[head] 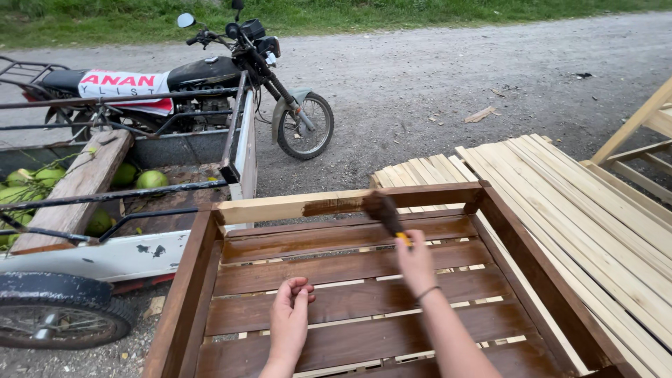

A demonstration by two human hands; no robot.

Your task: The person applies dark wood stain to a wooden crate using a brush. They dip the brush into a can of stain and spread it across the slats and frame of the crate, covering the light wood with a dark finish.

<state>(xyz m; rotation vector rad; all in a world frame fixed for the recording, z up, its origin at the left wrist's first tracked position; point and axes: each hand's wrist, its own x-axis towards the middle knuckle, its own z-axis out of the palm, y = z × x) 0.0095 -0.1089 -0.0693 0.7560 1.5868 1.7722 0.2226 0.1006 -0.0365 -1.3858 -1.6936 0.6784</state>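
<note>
Head view: right hand (416, 262) is clamped on a paintbrush (386, 213), bristles touching the top rail (336, 203) of the wooden frame (350, 294); left of the bristles the rail is bare, right of them stained. Left hand (288, 322) rests loosely curled on a frame slat, holding nothing. Judgement: long strokes along the grain, overlapping the wet edge, avoid laps.

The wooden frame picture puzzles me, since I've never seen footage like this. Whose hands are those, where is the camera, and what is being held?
The camera sits on a person's head and looks down, so both hands are that person's own. The right hand holds a paintbrush against the top rail of a slatted wooden frame, where dark stain meets bare pale wood. The left hand rests on a stained slat, holding nothing. Unstained slatted panels lie to the right. To the left is a cart carrying green coconuts, with a motorcycle behind it on the gravel road.
</note>
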